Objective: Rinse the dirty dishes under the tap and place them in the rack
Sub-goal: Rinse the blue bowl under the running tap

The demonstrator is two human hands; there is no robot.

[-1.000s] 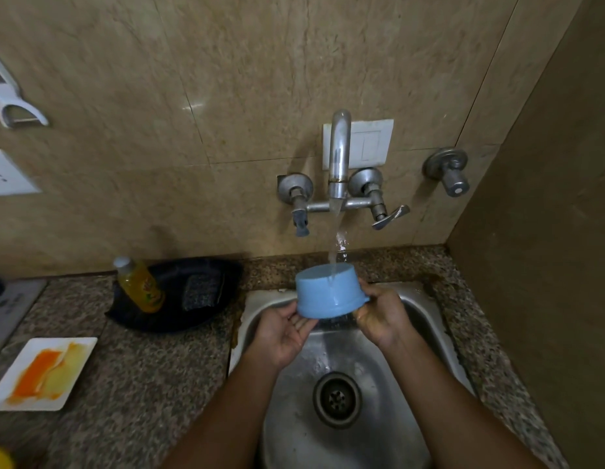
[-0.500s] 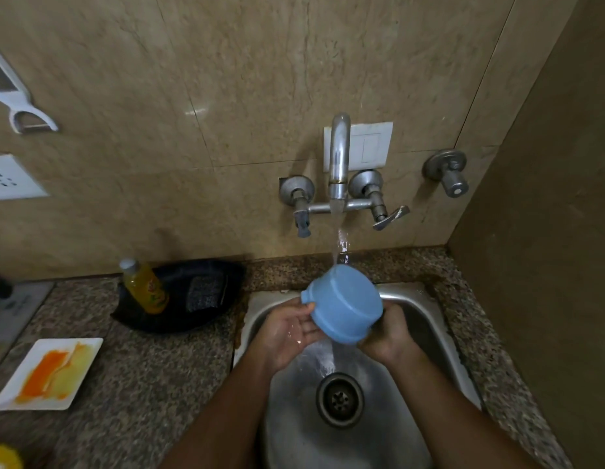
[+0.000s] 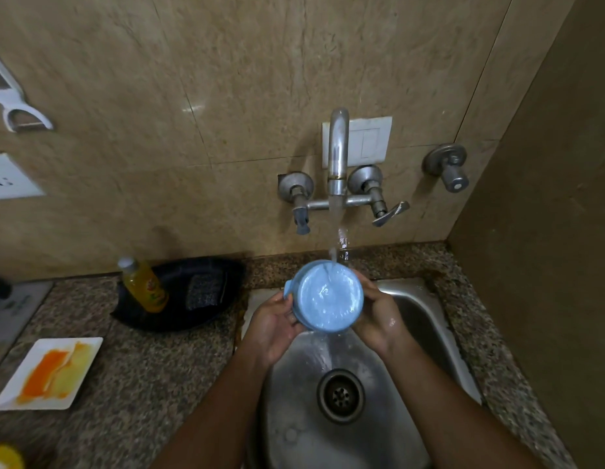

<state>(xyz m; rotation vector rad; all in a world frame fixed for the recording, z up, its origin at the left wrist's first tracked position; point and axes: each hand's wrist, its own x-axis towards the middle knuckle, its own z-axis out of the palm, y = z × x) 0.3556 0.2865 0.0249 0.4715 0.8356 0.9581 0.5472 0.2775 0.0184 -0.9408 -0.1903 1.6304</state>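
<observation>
1. The bowl (image 3: 329,297) is tipped up, its flat round base facing the camera, its side handle at 9 o'clock.
2. It hangs over the sink (image 3: 426,309), under the tap (image 3: 338,154) stream.
3. The left hand (image 3: 272,324) grips it at 8 o'clock, the right hand (image 3: 379,314) at 3 o'clock, fingers curled round its sides.

Both forearms are bare with no sleeves in view, and the left hand (image 3: 272,328) and right hand (image 3: 379,314) are ungloved, wet and glistening with water droplets.
</observation>
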